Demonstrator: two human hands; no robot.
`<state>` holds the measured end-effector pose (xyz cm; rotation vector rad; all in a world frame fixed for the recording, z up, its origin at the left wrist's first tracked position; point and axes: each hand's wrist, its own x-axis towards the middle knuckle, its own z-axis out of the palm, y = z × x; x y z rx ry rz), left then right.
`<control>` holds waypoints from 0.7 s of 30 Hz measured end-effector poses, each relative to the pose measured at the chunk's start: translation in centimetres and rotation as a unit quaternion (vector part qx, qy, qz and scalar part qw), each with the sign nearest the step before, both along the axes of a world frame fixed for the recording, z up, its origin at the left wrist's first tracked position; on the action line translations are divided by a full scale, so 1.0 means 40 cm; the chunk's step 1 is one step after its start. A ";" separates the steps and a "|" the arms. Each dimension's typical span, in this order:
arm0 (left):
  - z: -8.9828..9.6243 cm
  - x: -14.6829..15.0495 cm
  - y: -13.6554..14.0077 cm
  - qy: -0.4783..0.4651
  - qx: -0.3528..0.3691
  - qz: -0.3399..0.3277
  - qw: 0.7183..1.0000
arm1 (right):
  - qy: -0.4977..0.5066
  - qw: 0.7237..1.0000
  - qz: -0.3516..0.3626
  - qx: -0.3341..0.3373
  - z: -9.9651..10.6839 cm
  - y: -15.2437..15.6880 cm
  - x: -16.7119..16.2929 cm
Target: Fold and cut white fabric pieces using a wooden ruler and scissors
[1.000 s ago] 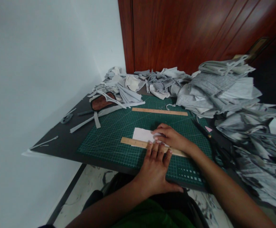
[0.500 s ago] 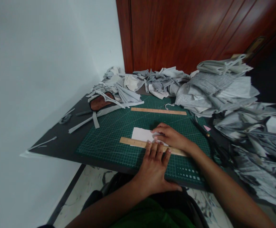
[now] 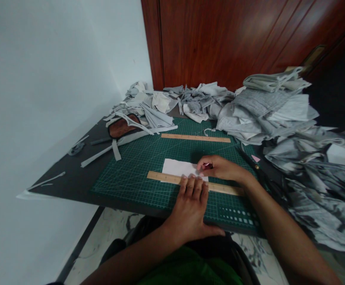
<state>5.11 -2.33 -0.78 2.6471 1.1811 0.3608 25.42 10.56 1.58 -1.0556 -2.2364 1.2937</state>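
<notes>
A wooden ruler point(image 3: 163, 177) lies across the lower part of a white rectangular piece point(image 3: 178, 166); whether it is cloth or paper I cannot tell. Pressing flat on the ruler is my left hand point(image 3: 188, 213), fingers stretched out and thumb out to the side. My right hand point(image 3: 220, 168) is at the white piece's right end, just above the ruler, with its fingers curled together. A small pinkish spot shows between those fingers, too small to name. Both hands are over a green cutting mat point(image 3: 130, 166).
A second wooden ruler point(image 3: 196, 137) lies farther back on the mat. Black scissors point(image 3: 258, 168) and a pink triangular piece point(image 3: 255, 158) are at the right. Grey fabric piles point(image 3: 258, 107) line the back and right. A brown, black-edged piece point(image 3: 124, 126) lies left among fabric strips.
My right hand has drawn back slightly to the right and its fingers have curled in from lying on the white piece. My left hand stays on the ruler. The view has shifted a little.
</notes>
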 end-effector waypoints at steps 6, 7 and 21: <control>-0.001 -0.001 0.002 0.002 0.001 -0.001 1.000 | 0.012 1.000 0.001 0.002 -0.012 0.004 0.000; -0.002 -0.001 0.002 0.003 0.004 0.000 1.000 | 0.010 1.000 0.000 0.005 -0.013 0.004 0.000; -0.003 0.000 -0.002 -0.005 0.010 0.010 1.000 | -0.013 1.000 0.003 0.026 -0.003 -0.002 -0.004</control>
